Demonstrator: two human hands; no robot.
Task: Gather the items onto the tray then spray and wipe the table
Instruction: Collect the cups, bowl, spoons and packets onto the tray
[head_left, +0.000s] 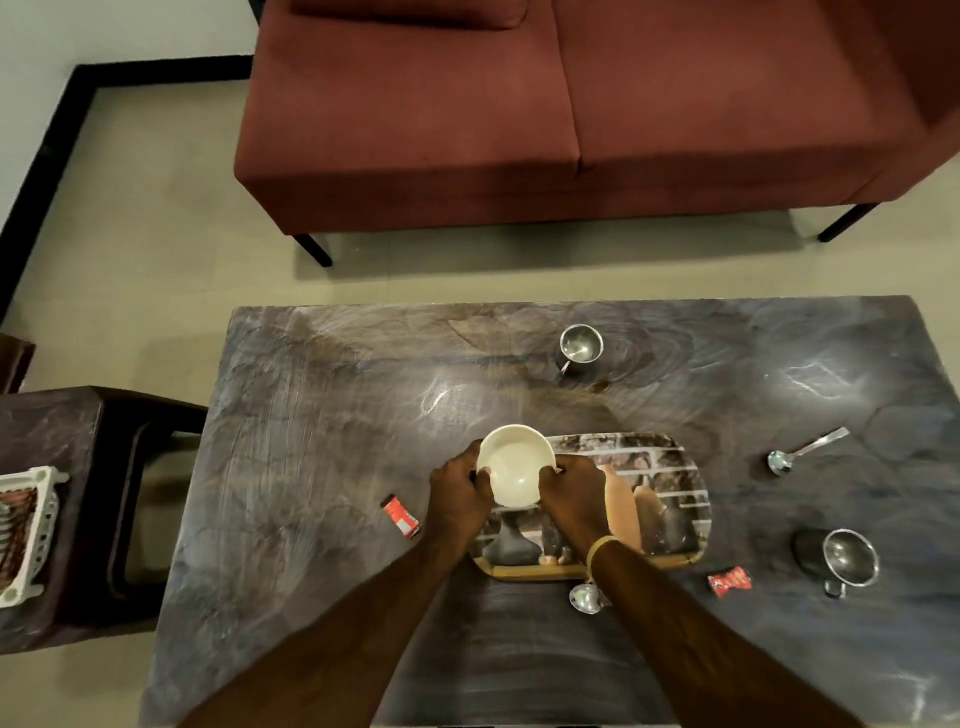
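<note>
I'm gripping the white bowl (515, 465) with my left hand (460, 496) curled on its left rim and my right hand (574, 493) on its right rim. It's sitting upright, mouth facing up, between both palms, over the tray's (675, 525) left end.

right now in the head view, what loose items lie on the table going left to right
red packet → bowl held by both hands over the tray's left end → far steel cup → red wrapper → long spoon → near steel cup
</note>
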